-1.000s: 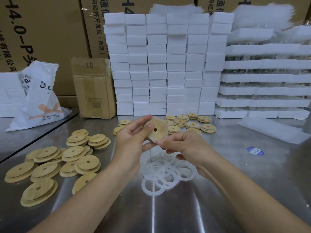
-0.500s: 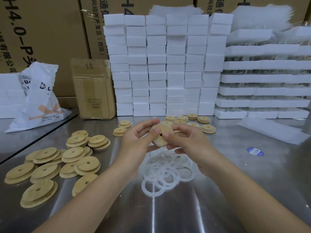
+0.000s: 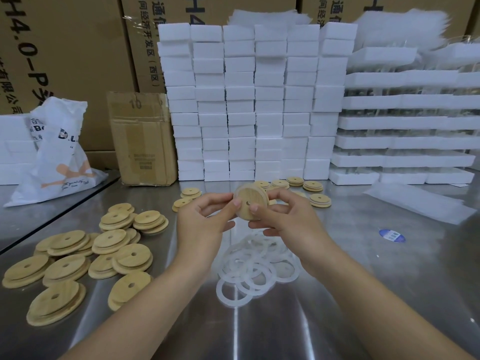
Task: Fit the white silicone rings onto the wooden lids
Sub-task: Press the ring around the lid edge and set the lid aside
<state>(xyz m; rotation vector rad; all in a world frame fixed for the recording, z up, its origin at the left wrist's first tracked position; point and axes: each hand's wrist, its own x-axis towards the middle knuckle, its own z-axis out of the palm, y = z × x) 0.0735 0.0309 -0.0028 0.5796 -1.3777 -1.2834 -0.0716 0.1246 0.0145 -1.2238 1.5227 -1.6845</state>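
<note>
**Wooden lid, one piece, held in both hands above the table**

Left hand (image 3: 205,219) and right hand (image 3: 288,219): thumbs pressed on the lid's face, other fingers curled behind its edge, both clamped on it. Wooden lid (image 3: 250,201): round, pale grain, small centre hole, face tilted toward the camera. A translucent white ring (image 3: 237,189) shows along its upper-left rim. Directly below is a loose pile of silicone rings (image 3: 249,271) on the steel table (image 3: 389,281). Stacked lids (image 3: 78,255) lie to the left, and more lids (image 3: 313,187) beyond the hands. At the rear are white foam blocks (image 3: 254,100), a cardboard box (image 3: 142,139), a printed white bag (image 3: 59,152) and large cartons (image 3: 65,48).
</note>
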